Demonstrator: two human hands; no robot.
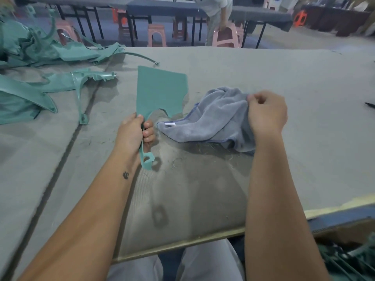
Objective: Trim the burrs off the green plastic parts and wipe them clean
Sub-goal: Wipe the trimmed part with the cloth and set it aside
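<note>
Here, the left hand (pixel 136 132) is gripping the narrow stem of a flat green plastic panel (pixel 160 90), its long axis pointing away; just right, the right hand (pixel 265 112) is pinching a crumpled grey-blue cloth (pixel 211 116) on the table.

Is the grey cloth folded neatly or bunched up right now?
Bunched up. The grey cloth lies crumpled in loose folds on the table, one edge pinched by the right hand.

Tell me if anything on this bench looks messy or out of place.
Thin trimmed shavings litter the grey mat just below the grey cloth, and the green parts at far left lie in a tangled heap. The part in the left hand looks intact.
</note>
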